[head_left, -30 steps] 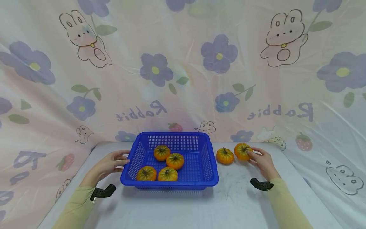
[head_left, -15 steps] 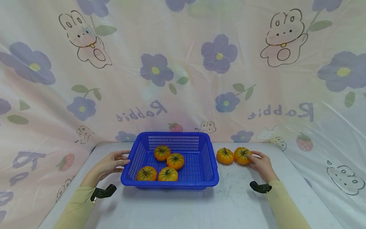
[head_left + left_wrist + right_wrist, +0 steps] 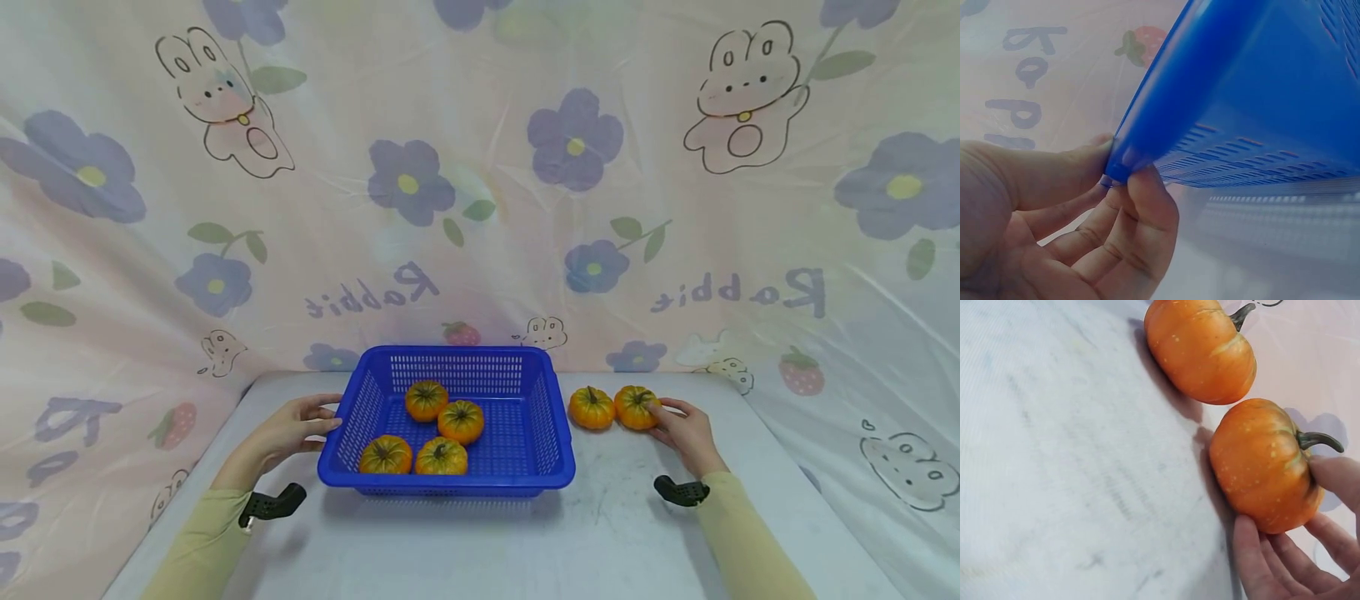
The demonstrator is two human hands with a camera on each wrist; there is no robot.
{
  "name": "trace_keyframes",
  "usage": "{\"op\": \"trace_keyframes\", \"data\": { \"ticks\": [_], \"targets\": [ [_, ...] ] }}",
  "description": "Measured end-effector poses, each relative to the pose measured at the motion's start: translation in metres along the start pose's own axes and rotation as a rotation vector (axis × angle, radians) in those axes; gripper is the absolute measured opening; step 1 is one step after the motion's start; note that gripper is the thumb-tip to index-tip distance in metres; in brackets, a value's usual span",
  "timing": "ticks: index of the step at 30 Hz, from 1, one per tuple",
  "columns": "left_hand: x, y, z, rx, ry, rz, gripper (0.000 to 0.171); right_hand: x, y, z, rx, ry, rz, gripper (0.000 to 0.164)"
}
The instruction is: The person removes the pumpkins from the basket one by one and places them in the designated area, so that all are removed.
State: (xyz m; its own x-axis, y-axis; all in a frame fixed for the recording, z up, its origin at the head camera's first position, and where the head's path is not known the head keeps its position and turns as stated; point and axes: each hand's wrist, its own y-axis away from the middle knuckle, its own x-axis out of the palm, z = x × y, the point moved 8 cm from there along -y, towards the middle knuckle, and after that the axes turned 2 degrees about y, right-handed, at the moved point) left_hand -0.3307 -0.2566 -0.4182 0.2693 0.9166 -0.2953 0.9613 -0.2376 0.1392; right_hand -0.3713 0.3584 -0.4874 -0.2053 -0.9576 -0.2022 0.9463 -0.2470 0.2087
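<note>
At the left end of a blue plastic basket (image 3: pixel 450 481), my left hand (image 3: pixel 281 437) pinches the rim. In the left wrist view the thumb lies on one side of that rim (image 3: pixel 1166 119) and the fingers curl under the other. Four-sided and perforated, the basket holds several small orange pumpkins (image 3: pixel 461 422). Right of it, my right hand (image 3: pixel 688 435) grips another small pumpkin (image 3: pixel 634 408), thumb near its stem and fingers at its lower side. Beside that one sits a similar pumpkin (image 3: pixel 590 408) on the table, close to the basket.
A white table (image 3: pixel 480 550) carries everything. Behind it and along both sides hangs a pale curtain (image 3: pixel 480 208) printed with rabbits and flowers. Each wrist wears a dark camera mount (image 3: pixel 681 491).
My right hand has brought its pumpkin slightly down, so it now sits level with the neighbouring one. My left hand and the basket have hardly moved.
</note>
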Motion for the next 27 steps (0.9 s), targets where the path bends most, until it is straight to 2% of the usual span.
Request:
{"op": "trace_keyframes", "data": {
  "ticks": [11, 18, 22, 27],
  "targets": [
    [-0.001, -0.001, 0.002, -0.002, 0.006, 0.010, 0.064, 0.000, 0.004, 0.001, -0.012, -0.004, 0.024, 0.063],
    [-0.001, 0.000, 0.002, -0.015, 0.011, 0.006, 0.064, -0.004, 0.005, 0.000, 0.005, -0.020, 0.010, 0.062],
    [0.000, 0.000, 0.003, -0.023, 0.020, 0.008, 0.065, -0.010, 0.009, 0.003, 0.013, 0.069, -0.043, 0.060],
    [0.001, 0.002, 0.002, -0.025, 0.035, 0.017, 0.066, -0.021, 0.011, 0.019, -0.061, 0.223, -0.136, 0.056]
  ]
}}
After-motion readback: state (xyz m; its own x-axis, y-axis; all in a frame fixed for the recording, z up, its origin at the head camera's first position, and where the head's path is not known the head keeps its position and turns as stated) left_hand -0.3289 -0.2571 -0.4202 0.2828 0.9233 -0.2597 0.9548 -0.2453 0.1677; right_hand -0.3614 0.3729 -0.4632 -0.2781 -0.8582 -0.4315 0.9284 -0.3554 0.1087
